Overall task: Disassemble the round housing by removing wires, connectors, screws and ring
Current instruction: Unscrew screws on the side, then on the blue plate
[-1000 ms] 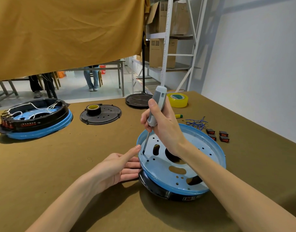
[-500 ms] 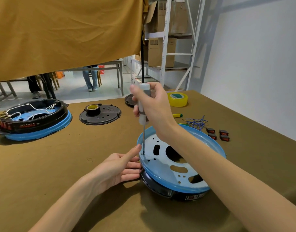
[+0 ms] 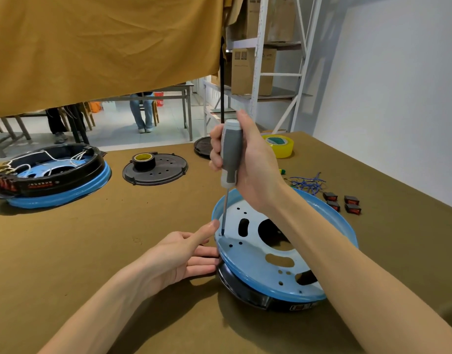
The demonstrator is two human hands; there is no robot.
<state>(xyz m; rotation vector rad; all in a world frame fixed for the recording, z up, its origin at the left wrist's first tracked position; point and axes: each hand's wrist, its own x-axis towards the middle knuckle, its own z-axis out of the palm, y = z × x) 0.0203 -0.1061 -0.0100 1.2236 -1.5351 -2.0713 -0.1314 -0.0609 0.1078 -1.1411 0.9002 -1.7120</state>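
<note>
The round housing (image 3: pixel 250 261) lies upside down near me, a blue plate with holes over a black ring. My right hand (image 3: pixel 248 164) grips a grey screwdriver (image 3: pixel 230 154) held upright, its tip on a screw (image 3: pixel 222 234) at the plate's left rim. My left hand (image 3: pixel 179 254) rests against the housing's left edge with straight fingers, thumb touching the blue rim beside the tip.
A second housing (image 3: pixel 53 175) with white wires sits far left. A black cover (image 3: pixel 156 169) with a tape roll lies mid-table. Yellow tape (image 3: pixel 280 145), blue wires (image 3: pixel 308 182) and several black switches (image 3: pixel 343 203) lie to the right. A shelf stands behind the table.
The screwdriver has swung from a tilt to upright on the screw, and my right hand has shifted up round the handle. My left hand has stayed at the rim.
</note>
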